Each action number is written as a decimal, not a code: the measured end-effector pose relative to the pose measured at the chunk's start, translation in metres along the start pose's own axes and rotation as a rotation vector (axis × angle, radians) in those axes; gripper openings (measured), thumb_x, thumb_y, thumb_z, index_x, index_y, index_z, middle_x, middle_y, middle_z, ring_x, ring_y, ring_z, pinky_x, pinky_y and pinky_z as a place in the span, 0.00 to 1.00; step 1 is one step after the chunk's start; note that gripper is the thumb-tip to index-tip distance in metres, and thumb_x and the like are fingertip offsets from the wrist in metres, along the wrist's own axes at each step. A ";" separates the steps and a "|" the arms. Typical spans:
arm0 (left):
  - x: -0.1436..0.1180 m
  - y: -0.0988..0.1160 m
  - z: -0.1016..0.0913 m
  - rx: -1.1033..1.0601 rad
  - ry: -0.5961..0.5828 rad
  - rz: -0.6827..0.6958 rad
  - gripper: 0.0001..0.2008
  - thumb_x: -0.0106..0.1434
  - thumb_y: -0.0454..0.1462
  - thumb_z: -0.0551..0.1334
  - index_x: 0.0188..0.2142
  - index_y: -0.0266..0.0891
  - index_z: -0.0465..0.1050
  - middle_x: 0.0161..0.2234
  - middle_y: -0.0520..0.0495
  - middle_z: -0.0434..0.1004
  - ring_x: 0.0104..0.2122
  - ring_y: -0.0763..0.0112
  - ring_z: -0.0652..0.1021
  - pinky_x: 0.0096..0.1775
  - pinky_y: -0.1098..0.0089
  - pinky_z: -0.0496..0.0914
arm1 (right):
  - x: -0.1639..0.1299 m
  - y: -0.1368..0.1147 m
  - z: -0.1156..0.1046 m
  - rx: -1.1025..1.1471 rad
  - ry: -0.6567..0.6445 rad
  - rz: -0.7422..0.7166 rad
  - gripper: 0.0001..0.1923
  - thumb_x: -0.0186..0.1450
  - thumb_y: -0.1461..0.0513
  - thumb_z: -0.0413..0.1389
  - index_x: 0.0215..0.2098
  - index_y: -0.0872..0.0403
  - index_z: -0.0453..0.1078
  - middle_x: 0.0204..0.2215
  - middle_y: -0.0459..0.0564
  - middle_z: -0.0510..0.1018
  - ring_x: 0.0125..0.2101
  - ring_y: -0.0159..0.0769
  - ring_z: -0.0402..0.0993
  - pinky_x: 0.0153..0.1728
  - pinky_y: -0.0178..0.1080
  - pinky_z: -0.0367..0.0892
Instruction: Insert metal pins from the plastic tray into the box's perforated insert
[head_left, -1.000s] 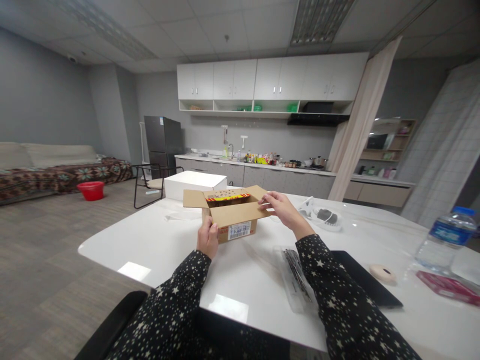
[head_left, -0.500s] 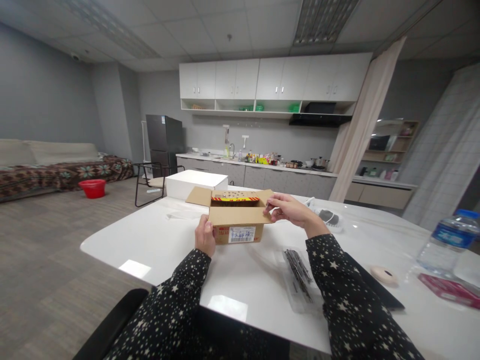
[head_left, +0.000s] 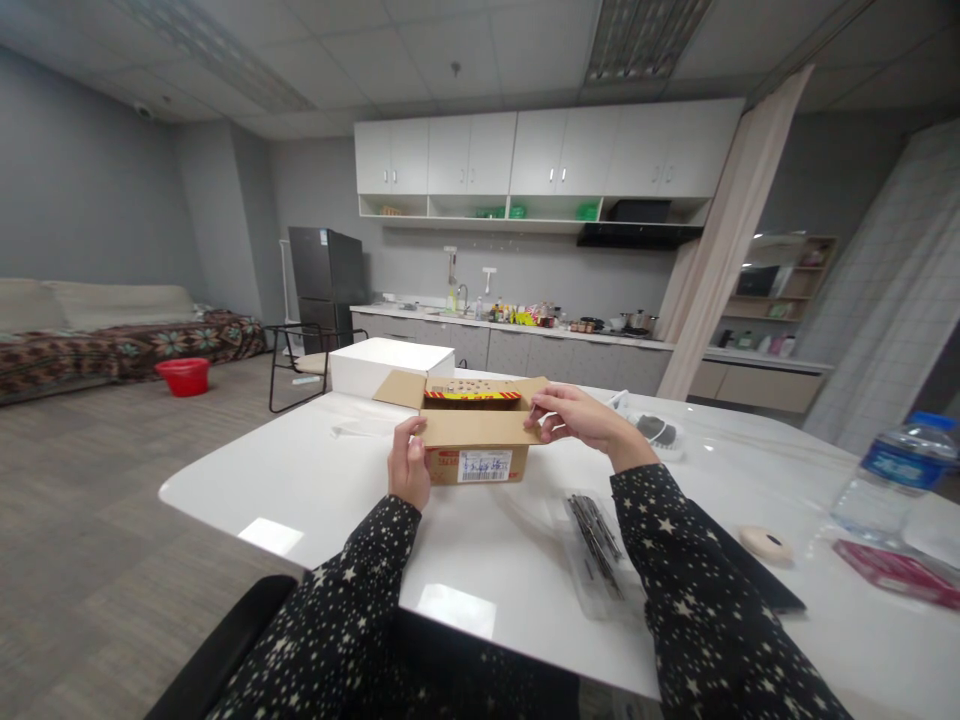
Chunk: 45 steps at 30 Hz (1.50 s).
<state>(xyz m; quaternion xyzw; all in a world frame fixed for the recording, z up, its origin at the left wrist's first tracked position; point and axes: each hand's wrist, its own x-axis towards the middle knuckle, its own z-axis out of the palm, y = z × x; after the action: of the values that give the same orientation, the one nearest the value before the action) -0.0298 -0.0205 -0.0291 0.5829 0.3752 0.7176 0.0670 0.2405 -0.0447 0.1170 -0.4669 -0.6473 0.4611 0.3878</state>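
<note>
Head view: both hands gripping cardboard box on glossy white table (grey kitchen-lounge room behind).

A small brown cardboard box sat upright on the white worktop, its top flaps open. A white barcode label faced the camera on its near side. Inside lay a packet with a yellow-and-red edge.

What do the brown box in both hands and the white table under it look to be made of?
Brown open-flapped box: likely corrugated cardboard, matte, with folded flaps and a stuck barcode label. White rounded table: a hard glossy surface, perhaps laminate or lacquer, mirroring ceiling lights.
</note>
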 end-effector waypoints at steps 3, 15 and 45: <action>0.000 0.004 -0.001 -0.038 0.015 -0.016 0.19 0.70 0.48 0.49 0.47 0.41 0.72 0.41 0.45 0.76 0.31 0.66 0.74 0.31 0.67 0.70 | 0.000 0.000 0.000 -0.005 -0.011 -0.002 0.06 0.69 0.60 0.55 0.35 0.53 0.67 0.32 0.52 0.82 0.21 0.31 0.74 0.26 0.37 0.75; 0.001 0.003 -0.002 -0.092 -0.032 -0.034 0.19 0.69 0.50 0.54 0.48 0.40 0.70 0.28 0.52 0.70 0.23 0.73 0.70 0.25 0.72 0.65 | 0.004 -0.001 0.002 -0.034 0.025 -0.124 0.08 0.69 0.62 0.57 0.31 0.55 0.69 0.27 0.52 0.81 0.22 0.32 0.73 0.25 0.36 0.73; 0.000 0.004 0.002 -0.204 -0.047 -0.133 0.25 0.65 0.47 0.56 0.58 0.41 0.66 0.41 0.46 0.73 0.23 0.76 0.69 0.22 0.74 0.65 | 0.012 0.001 0.030 -0.375 0.153 -0.458 0.13 0.66 0.56 0.55 0.37 0.55 0.78 0.34 0.50 0.81 0.29 0.33 0.73 0.33 0.37 0.68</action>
<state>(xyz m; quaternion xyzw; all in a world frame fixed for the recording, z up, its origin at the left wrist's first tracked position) -0.0264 -0.0220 -0.0271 0.5636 0.3365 0.7321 0.1820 0.2096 -0.0398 0.1084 -0.4056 -0.7784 0.1977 0.4364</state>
